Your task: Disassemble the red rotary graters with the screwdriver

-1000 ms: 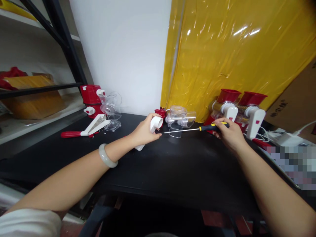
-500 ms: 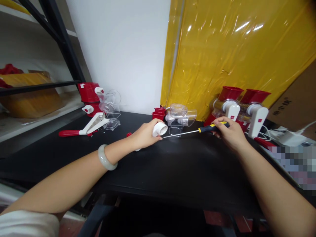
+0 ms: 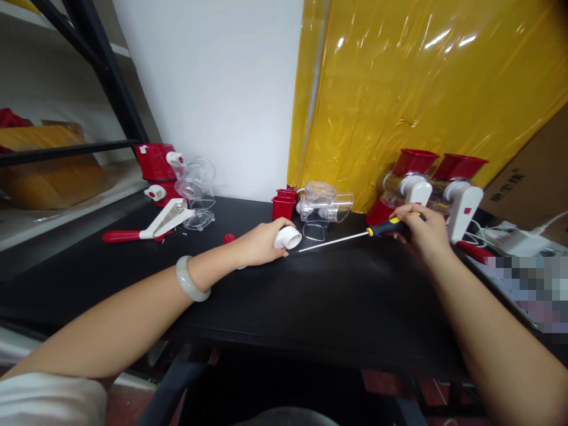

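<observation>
Head camera looks down at a black table, and every place here is told from that table. Near the middle of the table, the left hand lies low with its fingers curled around a white crank handle, which has a round open end that points to the right. A small red knob peeks out just behind that hand. A pale bracelet sits on the left wrist. Toward the right side of the table, the right hand has its fingers pressed together around the black and yellow grip of a screwdriver. The thin metal shaft slants down to the left, and its tip comes just beside the white crank handle; whether they touch cannot be told. At the back of the table stands a clear plastic housing, with a small red cup just beside it. At the back right stand two red and white grinders. At the back left lies another handle with a red grip, close to more red and clear parts.
</observation>
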`<action>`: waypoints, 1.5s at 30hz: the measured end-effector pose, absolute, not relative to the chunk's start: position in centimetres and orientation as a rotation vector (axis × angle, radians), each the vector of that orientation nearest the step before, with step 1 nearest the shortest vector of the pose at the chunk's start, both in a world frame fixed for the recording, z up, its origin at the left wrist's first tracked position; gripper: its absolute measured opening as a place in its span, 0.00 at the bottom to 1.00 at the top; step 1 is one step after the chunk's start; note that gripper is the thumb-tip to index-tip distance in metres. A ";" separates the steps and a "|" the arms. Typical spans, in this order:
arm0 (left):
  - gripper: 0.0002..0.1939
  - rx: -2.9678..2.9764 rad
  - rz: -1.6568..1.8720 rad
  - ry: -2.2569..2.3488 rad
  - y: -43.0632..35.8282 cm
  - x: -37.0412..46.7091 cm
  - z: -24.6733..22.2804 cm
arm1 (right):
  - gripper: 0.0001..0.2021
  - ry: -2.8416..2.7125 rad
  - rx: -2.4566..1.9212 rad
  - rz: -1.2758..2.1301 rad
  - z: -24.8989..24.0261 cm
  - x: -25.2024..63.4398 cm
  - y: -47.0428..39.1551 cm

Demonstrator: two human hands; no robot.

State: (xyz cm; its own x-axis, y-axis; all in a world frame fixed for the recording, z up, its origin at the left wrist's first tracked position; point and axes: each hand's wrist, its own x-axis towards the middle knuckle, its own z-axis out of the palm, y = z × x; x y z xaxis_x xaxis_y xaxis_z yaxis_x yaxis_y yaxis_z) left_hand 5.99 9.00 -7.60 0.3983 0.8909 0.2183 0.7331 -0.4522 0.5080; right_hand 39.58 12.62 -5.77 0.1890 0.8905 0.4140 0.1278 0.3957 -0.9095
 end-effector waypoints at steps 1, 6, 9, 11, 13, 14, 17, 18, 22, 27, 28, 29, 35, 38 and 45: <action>0.26 2.333 0.660 1.408 9.0 5.9 -7.6 | 0.02 -1.280 -1.021 0.710 -5.8 39.6 12.7; 0.24 2.308 0.635 1.424 9.2 5.8 -7.6 | 0.01 -1.236 -0.958 0.752 -5.9 39.7 12.9; 0.22 2.271 0.632 1.430 9.3 5.8 -7.5 | 0.01 -1.193 -0.918 0.758 -5.8 39.6 12.9; 0.21 2.257 0.618 1.434 9.3 5.8 -7.4 | 0.00 -1.171 -0.875 0.758 -5.7 39.5 12.8; 0.22 2.252 0.604 1.432 9.3 5.8 -7.3 | 0.00 -1.167 -0.852 0.757 -5.6 39.4 12.7; 0.22 2.250 0.599 1.429 9.3 5.8 -7.2 | 0.01 -1.168 -0.851 0.755 -5.5 39.4 12.7; 0.22 2.211 0.593 1.425 9.2 5.9 -7.3 | 0.01 -1.174 -0.855 0.749 -5.5 39.3 12.6; 0.22 2.179 0.589 1.415 9.3 5.9 -7.3 | 0.01 -1.176 -0.850 0.747 -5.5 39.3 12.6; 0.24 2.022 0.579 1.321 9.4 5.9 -7.7 | 0.00 -1.176 -0.836 0.749 -5.6 39.3 12.6; 0.27 1.938 0.620 1.301 9.2 6.2 -7.2 | 0.01 -1.175 -0.828 0.730 -5.7 39.4 12.6; 0.28 1.938 0.642 1.308 9.2 6.2 -7.0 | 0.01 -1.175 -0.815 0.722 -5.6 39.4 12.6; 0.27 1.943 0.667 1.316 9.1 6.2 -6.7 | 0.02 -1.174 -0.801 0.718 -5.6 39.4 12.6; 0.22 1.903 0.896 1.364 9.6 5.9 -6.8 | 0.02 -1.122 -0.780 0.641 -5.6 39.1 12.8; 0.22 1.853 1.241 1.230 10.1 6.1 -7.1 | 0.03 -1.092 -0.722 0.596 -5.6 38.9 12.5; 0.29 1.977 1.774 0.818 10.3 6.0 -7.3 | 0.08 -1.143 -0.580 0.558 -5.5 36.6 10.2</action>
